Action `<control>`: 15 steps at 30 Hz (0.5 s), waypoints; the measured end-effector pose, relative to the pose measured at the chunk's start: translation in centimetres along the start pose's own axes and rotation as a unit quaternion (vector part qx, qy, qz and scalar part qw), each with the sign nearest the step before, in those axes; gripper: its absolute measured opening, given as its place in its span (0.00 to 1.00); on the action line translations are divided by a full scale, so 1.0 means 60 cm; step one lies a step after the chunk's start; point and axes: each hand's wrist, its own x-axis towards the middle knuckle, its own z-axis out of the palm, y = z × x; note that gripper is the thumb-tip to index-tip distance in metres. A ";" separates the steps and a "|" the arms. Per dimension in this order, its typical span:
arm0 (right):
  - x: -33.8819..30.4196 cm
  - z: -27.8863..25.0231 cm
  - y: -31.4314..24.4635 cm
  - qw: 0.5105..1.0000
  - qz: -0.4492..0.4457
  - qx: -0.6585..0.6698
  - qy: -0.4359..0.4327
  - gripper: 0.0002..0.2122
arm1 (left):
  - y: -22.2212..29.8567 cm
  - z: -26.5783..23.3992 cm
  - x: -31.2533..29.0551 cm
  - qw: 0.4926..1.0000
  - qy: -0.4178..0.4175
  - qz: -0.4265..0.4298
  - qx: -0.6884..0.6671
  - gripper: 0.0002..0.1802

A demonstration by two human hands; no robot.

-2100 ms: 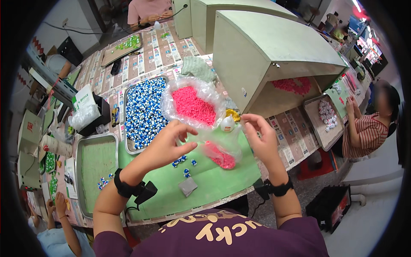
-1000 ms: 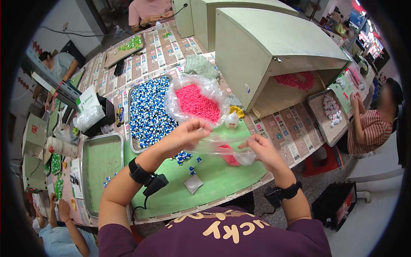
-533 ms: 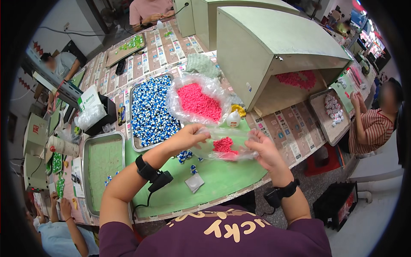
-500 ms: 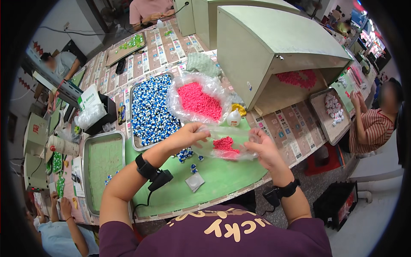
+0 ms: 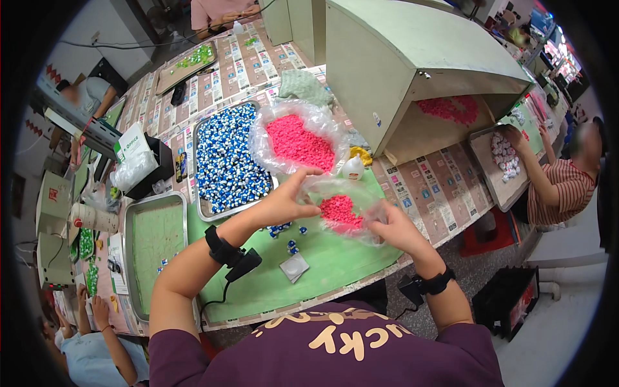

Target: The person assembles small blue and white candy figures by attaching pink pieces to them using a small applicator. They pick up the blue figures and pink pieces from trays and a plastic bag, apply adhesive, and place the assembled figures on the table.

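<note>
A small clear plastic bag (image 5: 361,191) with bright pink pieces (image 5: 340,211) at its bottom lies over the green mat (image 5: 335,271) in front of me. Thumb and index finger spread apart, my left hand (image 5: 295,198) is at the bag's left side; its other fingers are partly hidden. On the right edge of the bag, my right hand (image 5: 392,226) pinches the plastic. Just beyond is a bigger open plastic bag (image 5: 256,145) full of the same pink pieces (image 5: 300,143). A white squeeze bottle (image 5: 353,168) stands behind the small bag.
A metal tray (image 5: 198,200) of blue-and-white pieces is left of the big bag. Another metal tray (image 5: 131,258) lies farther left. A pale box hood (image 5: 380,71) rises at right. Near the mat's front are a small white square (image 5: 294,267) and loose pieces (image 5: 292,248). Co-workers sit around.
The small bag has opened wider. My left fingers have spread from their pinch on its edge; my right hand still pinches the other side. The co-worker at right now reaches into a tray.
</note>
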 end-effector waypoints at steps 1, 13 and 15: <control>0.002 0.002 0.009 0.999 -0.021 0.021 0.015 0.23 | 0.012 0.004 0.001 0.999 0.004 0.005 0.035 0.39; -0.027 0.023 -0.061 0.889 -0.320 -0.249 0.212 0.22 | 0.036 0.012 0.007 0.909 -0.004 0.227 0.349 0.31; -0.025 0.025 -0.060 0.903 -0.295 -0.252 0.186 0.17 | 0.018 0.012 0.011 0.897 0.003 0.226 0.380 0.31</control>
